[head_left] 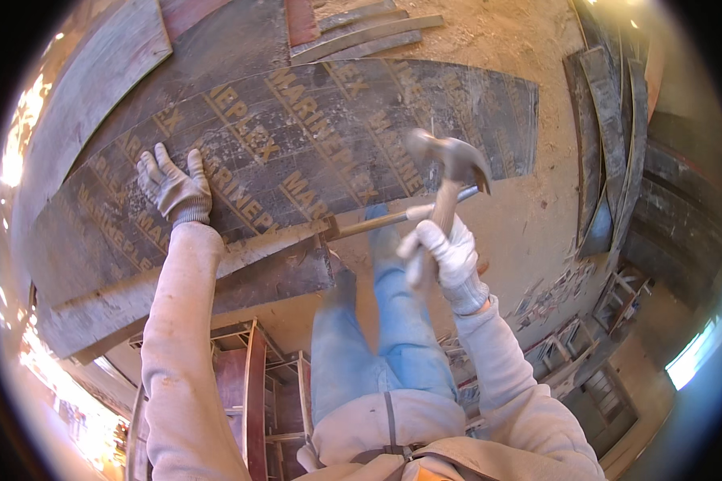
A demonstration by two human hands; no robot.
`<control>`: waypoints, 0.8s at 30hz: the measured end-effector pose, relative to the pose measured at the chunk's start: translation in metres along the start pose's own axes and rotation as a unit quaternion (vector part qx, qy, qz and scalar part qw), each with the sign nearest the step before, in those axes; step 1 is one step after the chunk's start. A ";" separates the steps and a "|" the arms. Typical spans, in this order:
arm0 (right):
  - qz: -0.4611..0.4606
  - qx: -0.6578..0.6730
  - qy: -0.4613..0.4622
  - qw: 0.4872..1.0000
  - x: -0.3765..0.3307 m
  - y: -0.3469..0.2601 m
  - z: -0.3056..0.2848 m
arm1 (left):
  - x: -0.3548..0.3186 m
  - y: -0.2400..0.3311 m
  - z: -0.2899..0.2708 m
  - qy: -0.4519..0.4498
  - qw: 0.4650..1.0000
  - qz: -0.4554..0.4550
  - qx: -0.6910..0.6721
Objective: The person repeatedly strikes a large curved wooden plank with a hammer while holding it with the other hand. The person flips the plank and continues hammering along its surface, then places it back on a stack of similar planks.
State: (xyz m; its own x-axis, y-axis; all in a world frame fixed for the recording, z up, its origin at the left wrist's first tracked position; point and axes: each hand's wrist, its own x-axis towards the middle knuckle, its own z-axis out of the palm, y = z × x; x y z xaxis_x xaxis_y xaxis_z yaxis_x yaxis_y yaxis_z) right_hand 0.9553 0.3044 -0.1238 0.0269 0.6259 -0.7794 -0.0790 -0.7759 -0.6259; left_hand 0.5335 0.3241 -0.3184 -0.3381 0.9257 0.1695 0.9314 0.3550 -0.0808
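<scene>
On the dark plywood sheet (321, 136), near its lower left part, the gloved left hand (174, 187) is laid flat with the fingers spread wide, nothing being held in it. The sheet is seen lying tilted over a timber batten (217, 260) that runs along its lower edge, with sandy ground (529, 232) beyond. A claw hammer (449, 172) is gripped in the gloved right hand (445, 252), the fingers being wrapped tightly round the lower part of the wooden handle, and the steel head is held up above the sheet's lower right area. A thin metal bar (393, 218) is seen running from the batten's end toward the right hand; whether it is also held cannot be told. More worn boards (610, 136) are stacked at the right.

The hammer is judged to be head-heavy and rigid, and the wooden handle may be slippery in a knitted glove, so a grip low on the handle is best kept for swing and control. The plywood sheet is judged stiff but somewhat springy, heavy and awkward for one person, and is best taken at its edges, where splinters should be expected
</scene>
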 end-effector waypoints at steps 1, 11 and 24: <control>0.065 -0.010 0.011 0.998 -0.003 -0.004 -0.001 | 0.000 -0.001 0.002 0.022 1.000 0.012 -0.012; -0.270 -0.414 0.133 0.859 0.020 0.029 0.013 | -0.004 -0.004 0.007 0.023 1.000 -0.002 -0.011; -0.308 -0.499 0.144 0.797 0.037 0.037 0.003 | 0.000 -0.004 0.005 -0.002 1.000 -0.011 -0.018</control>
State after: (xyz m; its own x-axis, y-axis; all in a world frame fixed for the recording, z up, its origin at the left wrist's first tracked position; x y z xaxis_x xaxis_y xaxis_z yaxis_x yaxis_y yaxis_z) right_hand 0.9498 0.2988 -0.1760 -0.0068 0.9798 -0.1999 0.8661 -0.0941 -0.4909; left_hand 0.5294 0.3239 -0.3225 -0.3583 0.9187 0.1661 0.9283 0.3695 -0.0415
